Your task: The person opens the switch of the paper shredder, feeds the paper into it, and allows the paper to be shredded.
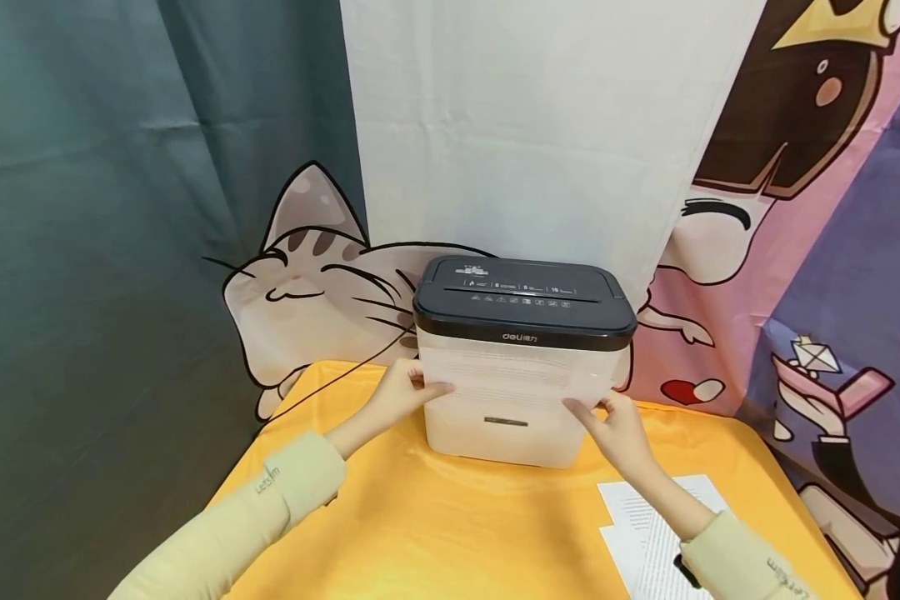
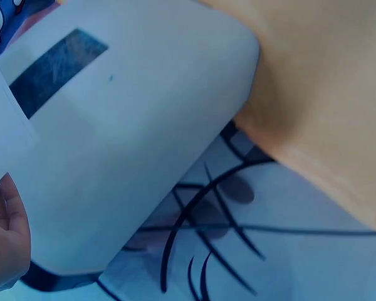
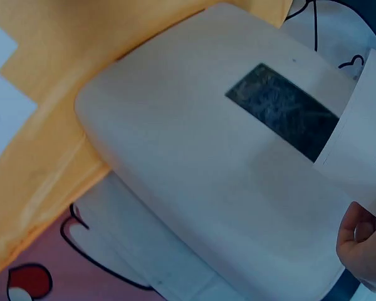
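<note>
A paper shredder (image 1: pixel 525 321) with a dark lid and a whitish bin stands upright on the yellow cloth. A narrow feed slot (image 1: pixel 525 293) runs across its lid. In front of the bin, my two hands hold a white sheet of paper (image 1: pixel 506 375) by its opposite sides, below the lid's front edge. My left hand (image 1: pixel 403 390) pinches the left side and my right hand (image 1: pixel 617 427) the right, thumbs toward me. Printed lines show on the sheet (image 3: pixel 366 125) in the right wrist view. Below it, the bin's dark window (image 1: pixel 506 422) is visible.
Several printed sheets (image 1: pixel 656 542) lie on the yellow cloth (image 1: pixel 435 533) at the right, partly under my right forearm. A thin dark cable (image 1: pixel 337 379) runs left from the shredder. Printed fabric (image 1: pixel 495 125) hangs close behind it.
</note>
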Demonstrator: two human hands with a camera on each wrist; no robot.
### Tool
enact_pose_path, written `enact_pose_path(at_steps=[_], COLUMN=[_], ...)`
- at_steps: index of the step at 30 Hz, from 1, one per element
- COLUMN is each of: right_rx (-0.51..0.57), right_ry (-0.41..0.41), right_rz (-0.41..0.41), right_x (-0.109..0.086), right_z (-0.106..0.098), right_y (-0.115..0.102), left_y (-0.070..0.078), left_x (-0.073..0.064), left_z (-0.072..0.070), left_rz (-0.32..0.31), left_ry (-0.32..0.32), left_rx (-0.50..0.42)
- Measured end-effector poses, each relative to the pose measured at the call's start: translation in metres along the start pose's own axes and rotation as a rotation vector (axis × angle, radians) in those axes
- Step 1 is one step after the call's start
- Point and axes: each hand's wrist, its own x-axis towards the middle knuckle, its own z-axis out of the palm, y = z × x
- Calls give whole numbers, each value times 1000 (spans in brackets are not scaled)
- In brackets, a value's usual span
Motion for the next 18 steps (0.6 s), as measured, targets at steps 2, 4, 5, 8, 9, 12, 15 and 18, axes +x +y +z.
enact_pose_path(at_steps=[2, 4, 5, 8, 9, 12, 15, 18], right_rx=[-23, -42, -50, -57, -61, -61, -63, -68], right_ry=[3, 10, 13, 19, 15, -3, -17, -18], right_rz=[-38, -73, -88, -115, -121, -120, -108, -107], right_x=[8, 17, 21, 33, 37, 45, 53, 61], right_z=[-4, -8, -10, -15, -17, -23, -28, -34], right_y=[-3, -6, -7, -12, -14, -17, -21, -26], left_y=[6, 13, 16, 25, 27, 34, 42, 50], left_x=[7, 13, 16, 25, 28, 35, 40, 45], left_z=[-6, -12, -14, -20, -22, -26, -30, -33], left_rz=[11, 24, 29, 52, 62, 94, 111, 126], left_ry=[16, 31, 37, 40, 39, 33, 36, 33], left_rx=[35, 69, 83, 104, 110, 113, 123, 124])
